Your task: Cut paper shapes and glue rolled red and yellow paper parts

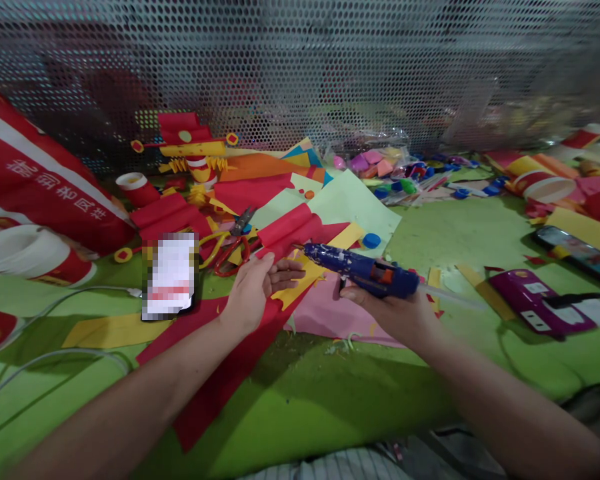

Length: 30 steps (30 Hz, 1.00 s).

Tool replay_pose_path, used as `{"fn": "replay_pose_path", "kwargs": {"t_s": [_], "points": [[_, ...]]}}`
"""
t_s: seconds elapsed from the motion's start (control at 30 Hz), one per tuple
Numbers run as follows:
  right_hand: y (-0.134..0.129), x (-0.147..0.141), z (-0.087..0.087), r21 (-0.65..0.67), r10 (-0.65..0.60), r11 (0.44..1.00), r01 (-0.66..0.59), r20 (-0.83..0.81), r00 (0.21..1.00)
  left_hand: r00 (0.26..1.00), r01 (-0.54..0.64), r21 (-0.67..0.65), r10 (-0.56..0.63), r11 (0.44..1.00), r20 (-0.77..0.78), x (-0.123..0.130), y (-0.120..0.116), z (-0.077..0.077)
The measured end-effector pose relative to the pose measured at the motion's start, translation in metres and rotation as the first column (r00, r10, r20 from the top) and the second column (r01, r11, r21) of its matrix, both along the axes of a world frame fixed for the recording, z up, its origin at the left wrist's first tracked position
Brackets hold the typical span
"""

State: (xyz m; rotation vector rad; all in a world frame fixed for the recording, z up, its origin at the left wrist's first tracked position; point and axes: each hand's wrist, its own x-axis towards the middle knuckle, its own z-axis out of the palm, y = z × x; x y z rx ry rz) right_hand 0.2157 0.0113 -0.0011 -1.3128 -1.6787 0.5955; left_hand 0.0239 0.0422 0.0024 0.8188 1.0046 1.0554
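My left hand [253, 290] is low over the paper, fingers stretched to the right and thumb raised beside a curled red paper piece [287, 227]. No grip on the paper shows. A yellow paper piece [293, 290] lies under those fingers. Wrapped round a blue glue gun [363, 267], my right hand [400, 317] points its nozzle left, close to the red paper. A clear glue stick [453, 297] sticks out of the gun's rear. Long red paper strips [210, 393] and a pink sheet [325, 310] lie beneath. Scissors [235, 243] with red and yellow handles rest left of the red piece.
A phone [170, 277] lies at left near a white cable [55, 303], a paper cup [35, 257] and a red bag [45, 167]. A paper-cup figure [200, 160] stands behind. To the right are a purple plugged-in box [540, 303] and another phone [580, 253]. Perforated metal [300, 67] borders the table.
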Motion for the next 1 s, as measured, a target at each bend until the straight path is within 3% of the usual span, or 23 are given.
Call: {"fn": "replay_pose_path", "kwargs": {"t_s": [0.13, 0.3, 0.47, 0.53, 0.63, 0.8, 0.87, 0.93, 1.0], "points": [[0.002, 0.007, -0.003, 0.042, -0.057, 0.998, 0.055, 0.05, 0.997, 1.0, -0.006, -0.001, 0.006, 1.0, 0.007, 0.0, -0.001, 0.001], [0.001, 0.01, -0.01, -0.002, -0.092, 0.996, 0.092, 0.035, 0.995, 1.0, 0.0, 0.011, -0.001, 1.0, 0.005, 0.0, -0.001, 0.001], [-0.001, 0.005, -0.006, -0.048, 0.018, 0.999, -0.019, -0.038, 0.999, 1.0, 0.011, 0.025, -0.011, 1.0, 0.017, 0.0, 0.0, 0.0], [-0.001, 0.005, -0.002, -0.051, 0.006, 0.999, -0.009, -0.059, 0.998, 0.999, -0.008, 0.043, 0.007, 0.999, 0.033, -0.001, 0.0, -0.001], [0.003, 0.013, 0.005, -0.077, -0.112, 0.992, 0.099, -0.195, 0.974, 0.998, -0.03, 0.051, 0.027, 0.998, 0.05, -0.001, 0.001, -0.003], [0.033, 0.043, 0.02, -0.159, -0.359, 0.933, 0.322, -0.422, 0.833, 0.998, -0.05, 0.087, 0.046, 0.995, 0.05, -0.003, 0.002, -0.003], [0.052, 0.06, 0.023, -0.238, -0.4, 0.915, 0.325, -0.449, 0.799, 0.998, -0.058, 0.106, 0.054, 0.993, 0.039, -0.003, 0.002, -0.003], [0.07, 0.077, 0.02, -0.368, -0.491, 0.863, 0.346, -0.448, 0.747, 0.998, -0.065, 0.118, 0.062, 0.991, 0.027, -0.003, 0.002, -0.003], [0.084, 0.091, 0.013, -0.498, -0.535, 0.806, 0.319, -0.383, 0.753, 0.998, -0.069, 0.128, 0.067, 0.989, 0.019, -0.004, 0.001, -0.003]]}}
